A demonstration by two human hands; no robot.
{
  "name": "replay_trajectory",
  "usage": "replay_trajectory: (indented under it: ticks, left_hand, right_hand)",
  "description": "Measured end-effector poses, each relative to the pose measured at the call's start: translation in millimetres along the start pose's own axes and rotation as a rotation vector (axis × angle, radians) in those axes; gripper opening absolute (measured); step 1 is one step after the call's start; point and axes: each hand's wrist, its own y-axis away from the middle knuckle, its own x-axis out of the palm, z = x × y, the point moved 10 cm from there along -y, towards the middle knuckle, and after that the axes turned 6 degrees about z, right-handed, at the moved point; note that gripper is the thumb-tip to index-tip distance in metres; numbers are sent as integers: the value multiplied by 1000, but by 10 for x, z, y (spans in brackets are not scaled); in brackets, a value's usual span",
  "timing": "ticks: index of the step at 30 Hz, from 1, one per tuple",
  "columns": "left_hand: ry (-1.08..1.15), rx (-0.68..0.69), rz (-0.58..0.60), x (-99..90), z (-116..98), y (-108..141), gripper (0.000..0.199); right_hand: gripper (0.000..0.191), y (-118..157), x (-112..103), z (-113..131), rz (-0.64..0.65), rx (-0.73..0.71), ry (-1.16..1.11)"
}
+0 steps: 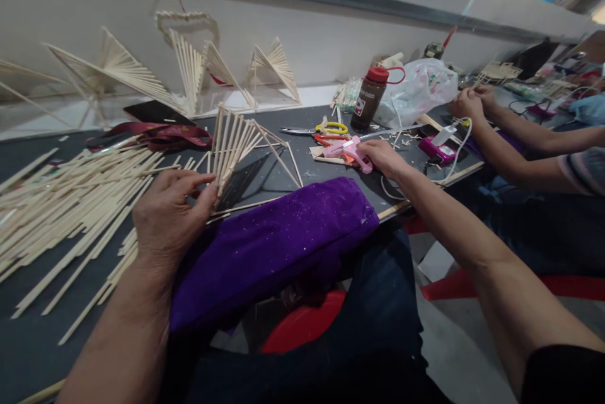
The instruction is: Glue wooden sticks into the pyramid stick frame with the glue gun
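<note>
Thumb and fingers of my left hand (177, 212) pinch the near edge of a fan-shaped frame of thin wooden sticks (234, 139). The frame stands on the dark tabletop, its thinner legs reaching to the right. My right hand (384, 157) is closed around the handle of a pink glue gun (347, 149), whose nozzle points left over a small piece of board. Behind the glue gun lie scissors with yellow handles (333, 129) and a red-handled tool (328, 140). A folded purple cloth (283, 234) lies along the table edge below both hands.
Loose wooden sticks (80, 215) are heaped at the left, beside a dark red strap (161, 136). Finished-looking stick frames (276, 70) line the wall. A brown bottle (366, 101) and a plastic bag (418, 89) stand behind. At right, a co-worker's hands (472, 104) work near a purple device (437, 150).
</note>
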Motion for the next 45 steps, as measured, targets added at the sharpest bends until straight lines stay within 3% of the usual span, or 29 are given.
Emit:
replay_trajectory:
  ticks: [3,7,12,17,22,25,28,34,39,45]
  left_hand:
    - [-3,13,-30,-23,-6,3,15]
    - [-36,40,-40,-15,-25,3,10]
    - [-38,46,-36,0,-10,10,8]
    - [-27,-20,-25,18,47,23,12]
    - [55,-147,5,68,176,43,23]
    - [155,-273,51,127,309,10,27]
    - [250,-360,136,236,397,-83,33]
    - [578,-468,265,511,542,-205,36]
    - [867,-511,268,614,516,-169,35]
    - [996,-540,259,692,380,-101,28]
  right_hand:
    - [20,86,-161,153,-84,-150,384]
    - [25,384,-159,266,-154,-363,769]
    - [34,702,-54,262,-177,-515,912]
    - [29,888,171,621,-201,-695,849]
    - [18,723,845,938,32,-711,647]
    - [15,599,1318,969,239,-656,563]
    - [14,539,1564,932,316,-619,543]
    - [18,411,1692,783,391,-551,548]
    - [19,199,1647,910,272,-599,678]
    - [21,-55,1567,1021,87,-636,793]
